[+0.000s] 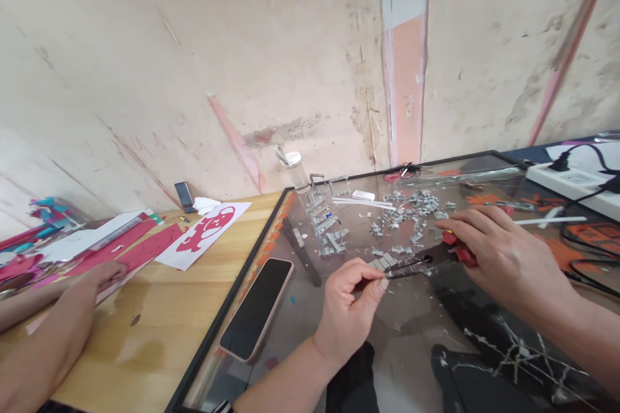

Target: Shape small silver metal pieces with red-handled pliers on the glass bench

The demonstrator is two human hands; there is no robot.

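My right hand is closed round the red handles of a pair of long-nose pliers, whose dark jaws point left. At the tip of the jaws, the thumb and forefinger of my left hand are pinched together. Whatever small thing lies between those fingers is too small to make out. Just beyond the fingertips lie small flat grey metal pieces in a row. A loose pile of grey metal pieces spreads farther back on the glass tabletop.
A phone lies left of my left hand. Behind stand a clear jar and small metal racks. A power strip with black cables sits at right. On the wooden table, another person's hands rest by red paper.
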